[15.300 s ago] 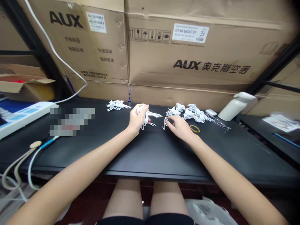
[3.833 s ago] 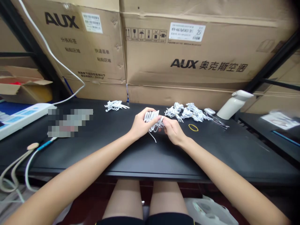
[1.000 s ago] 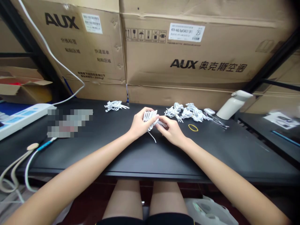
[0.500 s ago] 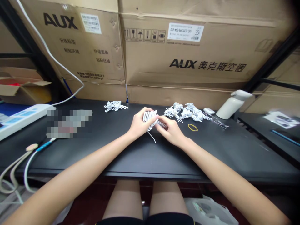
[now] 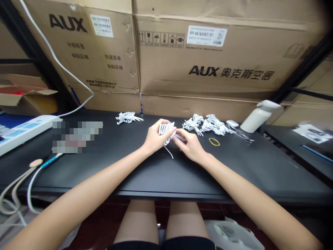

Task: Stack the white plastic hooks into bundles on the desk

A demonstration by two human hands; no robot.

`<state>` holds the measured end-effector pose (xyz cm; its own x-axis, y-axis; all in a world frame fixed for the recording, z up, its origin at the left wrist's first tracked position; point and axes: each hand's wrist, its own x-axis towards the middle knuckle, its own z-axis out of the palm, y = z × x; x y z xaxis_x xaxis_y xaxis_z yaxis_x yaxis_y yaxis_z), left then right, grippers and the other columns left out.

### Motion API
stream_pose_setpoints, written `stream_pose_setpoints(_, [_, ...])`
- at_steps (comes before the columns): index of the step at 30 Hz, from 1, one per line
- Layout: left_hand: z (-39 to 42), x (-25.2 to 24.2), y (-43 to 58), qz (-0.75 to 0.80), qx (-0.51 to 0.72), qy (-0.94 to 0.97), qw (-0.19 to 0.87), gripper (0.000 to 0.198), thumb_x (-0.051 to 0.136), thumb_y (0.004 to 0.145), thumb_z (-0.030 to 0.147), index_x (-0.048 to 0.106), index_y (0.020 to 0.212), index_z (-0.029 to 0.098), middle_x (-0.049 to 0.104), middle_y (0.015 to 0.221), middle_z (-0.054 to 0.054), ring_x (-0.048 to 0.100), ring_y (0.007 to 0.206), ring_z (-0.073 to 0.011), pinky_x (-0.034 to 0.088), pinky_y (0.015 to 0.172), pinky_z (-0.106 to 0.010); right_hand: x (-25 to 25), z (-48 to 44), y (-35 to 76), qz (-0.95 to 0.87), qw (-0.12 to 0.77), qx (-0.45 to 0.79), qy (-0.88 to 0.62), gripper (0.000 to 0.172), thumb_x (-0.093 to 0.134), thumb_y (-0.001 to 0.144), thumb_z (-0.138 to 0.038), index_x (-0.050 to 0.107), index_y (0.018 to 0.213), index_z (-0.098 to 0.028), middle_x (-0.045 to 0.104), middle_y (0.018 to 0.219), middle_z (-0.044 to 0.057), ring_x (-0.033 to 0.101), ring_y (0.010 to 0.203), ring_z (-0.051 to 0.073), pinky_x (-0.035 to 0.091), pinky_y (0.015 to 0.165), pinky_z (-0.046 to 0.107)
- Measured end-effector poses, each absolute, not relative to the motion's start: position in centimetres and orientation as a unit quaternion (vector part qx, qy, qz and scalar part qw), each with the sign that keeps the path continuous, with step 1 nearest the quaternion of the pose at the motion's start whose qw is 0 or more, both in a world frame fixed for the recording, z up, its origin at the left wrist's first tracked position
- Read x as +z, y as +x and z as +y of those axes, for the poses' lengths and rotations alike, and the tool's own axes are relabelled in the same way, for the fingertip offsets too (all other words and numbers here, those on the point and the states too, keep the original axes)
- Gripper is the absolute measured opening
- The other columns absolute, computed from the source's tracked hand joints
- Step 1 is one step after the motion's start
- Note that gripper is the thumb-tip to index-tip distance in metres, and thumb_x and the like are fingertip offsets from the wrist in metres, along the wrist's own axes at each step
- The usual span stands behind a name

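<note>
My left hand [image 5: 154, 138] is closed around a bundle of thin white bent wires [image 5: 166, 129], its thumb laid over the near side. The bundle's upper part shows as a row of close parallel loops. At its right end, my right hand [image 5: 191, 144] has thumb and fingers closed on the straight wire ends; part of this grip is hidden. One loose wire end [image 5: 169, 152] hangs below the hands. Right of them lies a heap of similar white wires [image 5: 213, 125] with hooked ends, and a smaller pile [image 5: 127, 118] lies at the back left.
A yellow rubber band [image 5: 214, 141] lies right of my right hand. Beyond it are glasses [image 5: 241, 135], a small white case [image 5: 232, 123] and a white bottle [image 5: 257, 117]. On the left are a power strip [image 5: 31, 130] and cables. Large cardboard boxes [image 5: 166, 76] wall off the back.
</note>
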<state>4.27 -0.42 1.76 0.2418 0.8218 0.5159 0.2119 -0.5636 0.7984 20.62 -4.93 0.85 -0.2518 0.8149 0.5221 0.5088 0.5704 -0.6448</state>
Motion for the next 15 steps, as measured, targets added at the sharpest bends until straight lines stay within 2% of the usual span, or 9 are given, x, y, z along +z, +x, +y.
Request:
stream_pose_setpoints(8, [-0.44,1.78,4.29,0.356,0.506,0.725,0.301,0.034,0.064,0.076,0.047,0.06,0.092,0.017,0.063,0.081,-0.001,0.057,0.068,-0.0132,0.047,0.063,-0.023,0.91,-4.99,20.46,-0.772,0.443,0.16,-0.427,0.027,0.053,0.087,-0.029,0.059,0.11,-0.016,0.067,0.089,0.005,0.061,0.069,0.015,0.047,0.063,0.026])
stream_pose_setpoints(15, [-0.41,1.82,4.3,0.35,0.51,0.725,0.303,0.032,0.065,0.075,0.045,0.06,0.091,0.017,0.063,0.08,-0.001,0.057,0.068,-0.0128,0.046,0.063,-0.023,1.11,-5.2,20.38,-0.774,0.438,0.152,-0.431,0.027,0.054,0.087,-0.035,0.061,0.104,-0.015,0.063,0.078,0.003,0.052,0.058,0.012,0.044,0.056,0.024])
